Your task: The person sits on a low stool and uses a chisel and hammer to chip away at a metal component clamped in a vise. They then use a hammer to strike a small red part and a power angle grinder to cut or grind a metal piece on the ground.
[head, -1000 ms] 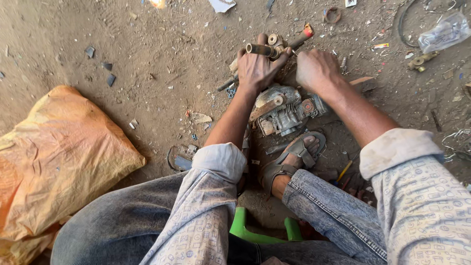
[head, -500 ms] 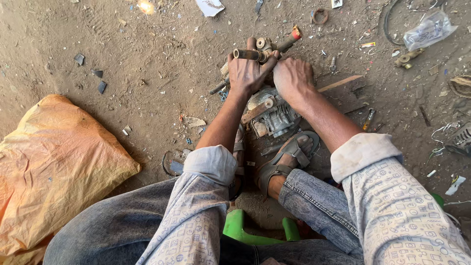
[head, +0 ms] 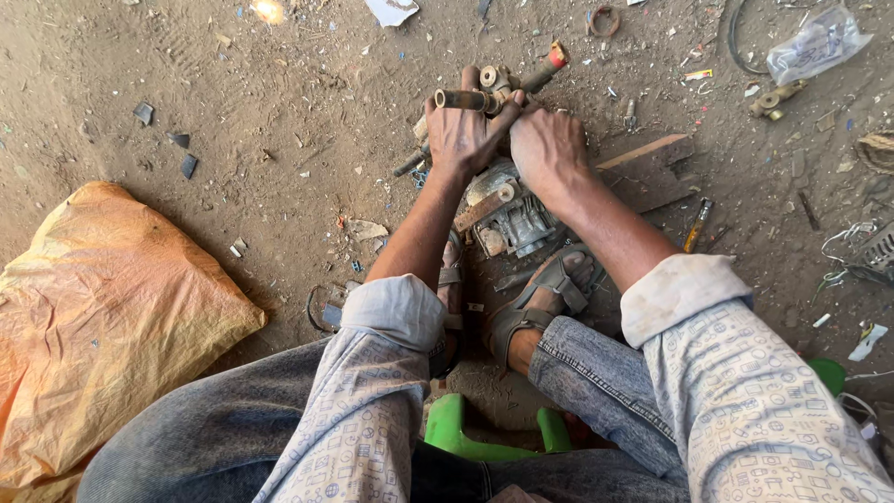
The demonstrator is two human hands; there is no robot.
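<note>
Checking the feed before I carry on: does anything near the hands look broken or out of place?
Yes. The grey metal machine part under both hands lies dismantled on bare dirt, and dark broken shards and small scraps are scattered over the ground to the left.

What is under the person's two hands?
A grey metal machine part on the dirt ground, pressed by left hand and right hand. Its top is covered.

Single head camera, looking steeply down past knees at dirt ground; hands close, mid-frame.
</note>
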